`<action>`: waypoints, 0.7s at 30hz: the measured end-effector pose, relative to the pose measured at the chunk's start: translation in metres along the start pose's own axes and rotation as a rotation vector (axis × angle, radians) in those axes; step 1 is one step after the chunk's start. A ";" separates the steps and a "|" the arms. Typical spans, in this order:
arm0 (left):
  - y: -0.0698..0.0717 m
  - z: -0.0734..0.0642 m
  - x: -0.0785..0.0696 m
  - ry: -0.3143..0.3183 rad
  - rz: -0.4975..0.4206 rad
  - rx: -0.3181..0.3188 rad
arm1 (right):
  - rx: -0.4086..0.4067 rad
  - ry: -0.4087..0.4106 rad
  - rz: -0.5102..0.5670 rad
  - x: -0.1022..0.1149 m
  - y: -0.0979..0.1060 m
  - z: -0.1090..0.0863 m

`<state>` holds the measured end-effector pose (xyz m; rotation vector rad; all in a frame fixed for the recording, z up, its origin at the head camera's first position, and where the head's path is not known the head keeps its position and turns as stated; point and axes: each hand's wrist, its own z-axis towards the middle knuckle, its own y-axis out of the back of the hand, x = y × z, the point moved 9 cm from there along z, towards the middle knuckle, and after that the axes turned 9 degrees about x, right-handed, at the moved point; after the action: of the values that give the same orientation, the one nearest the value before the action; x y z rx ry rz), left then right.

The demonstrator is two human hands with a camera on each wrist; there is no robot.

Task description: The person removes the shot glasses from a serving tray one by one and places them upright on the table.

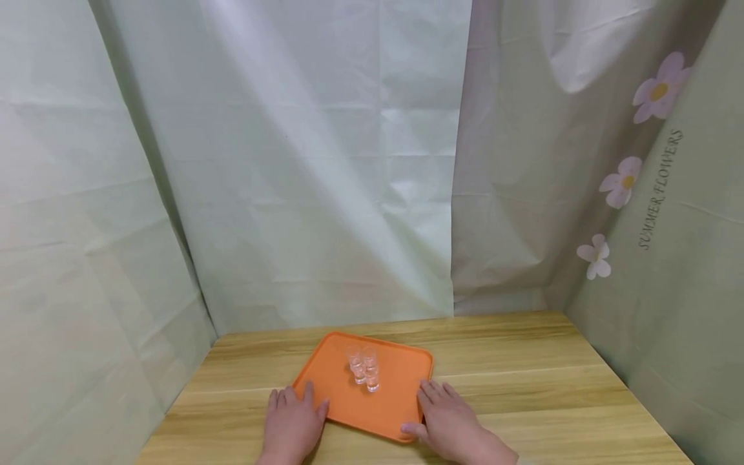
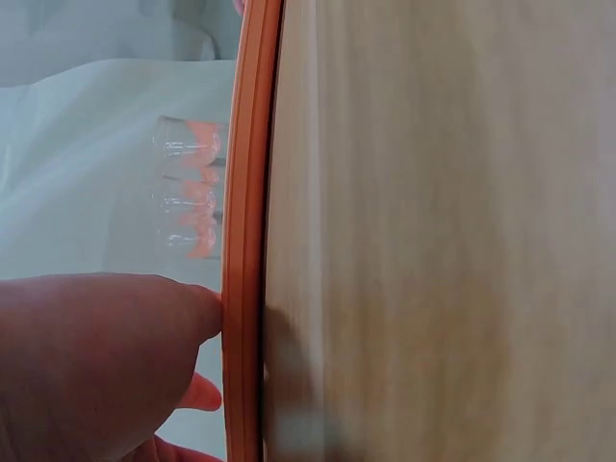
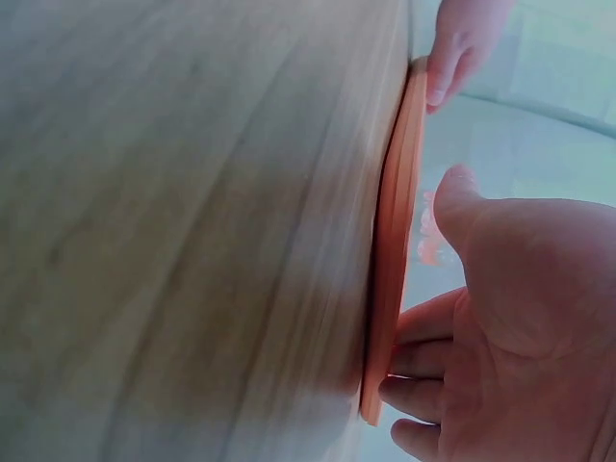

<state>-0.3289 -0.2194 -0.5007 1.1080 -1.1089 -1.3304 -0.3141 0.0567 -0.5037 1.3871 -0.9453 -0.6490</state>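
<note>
One orange rectangular tray (image 1: 403, 381) with rounded corners and low rim, set askew on a yellow-brown wood-grain table (image 1: 523, 368) between the two hands, bearing near its middle a close cluster of small clear cups (image 1: 372, 381). Left hand (image 1: 292, 421) at the tray's left near corner, right hand (image 1: 450, 418) at its right near corner, both bare, touching its edge with fingers extended, unclenched. Beyond the far table edge, a pale green sheet (image 1: 314, 194); at right, pinkish-white flower prints (image 1: 659, 92) and dark "SUMMER FLOWERS" lettering (image 1: 660, 188).
</note>
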 end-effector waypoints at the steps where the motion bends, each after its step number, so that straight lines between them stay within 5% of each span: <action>1: 0.000 0.000 -0.001 0.002 0.001 0.002 | -0.001 -0.003 -0.001 -0.001 -0.001 0.000; 11: -0.003 -0.004 -0.009 0.017 0.015 0.055 | 0.011 -0.038 0.025 -0.008 -0.002 0.000; 21: -0.001 -0.013 -0.019 0.013 0.029 0.034 | -0.027 -0.026 0.039 -0.017 0.002 -0.006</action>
<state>-0.3158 -0.2005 -0.5030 1.1195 -1.1381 -1.2843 -0.3179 0.0742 -0.5042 1.3363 -0.9791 -0.6495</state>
